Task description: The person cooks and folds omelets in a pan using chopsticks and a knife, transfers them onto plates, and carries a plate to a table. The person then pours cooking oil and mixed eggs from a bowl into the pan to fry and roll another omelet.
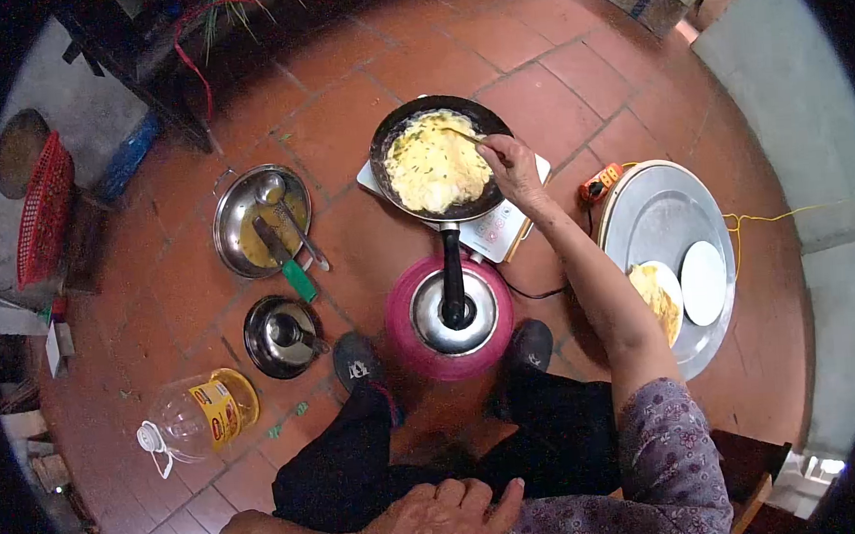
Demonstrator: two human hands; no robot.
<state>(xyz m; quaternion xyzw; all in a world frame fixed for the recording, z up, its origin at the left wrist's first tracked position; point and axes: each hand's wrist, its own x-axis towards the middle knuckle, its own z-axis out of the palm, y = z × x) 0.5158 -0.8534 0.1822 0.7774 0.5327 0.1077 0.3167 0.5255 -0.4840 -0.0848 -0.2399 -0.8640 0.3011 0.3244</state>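
Observation:
My right hand [513,171] reaches out over the frying pan [382,177], its fingers pinched around a thin utensil [461,134] whose exact kind is hard to make out. The utensil's tip touches the yellow egg [432,160], which is spread flat with green bits in it. Beneath the pan is a white flat cooker [499,232]. The pan's black handle points toward me, above a shiny metal lid [430,315] on a pink round vessel [408,355]. My left hand [450,512] lies palm down near my lap, fingers stretched and holding nothing.
On the left stand a metal bowl [227,241] with egg liquid, a ladle and a green-handled utensil, a smaller bowl [258,353] and an oil bottle [199,419]. A round tray [638,219] on the right carries plates, one with cooked egg. An orange power strip [601,182] lies beside it.

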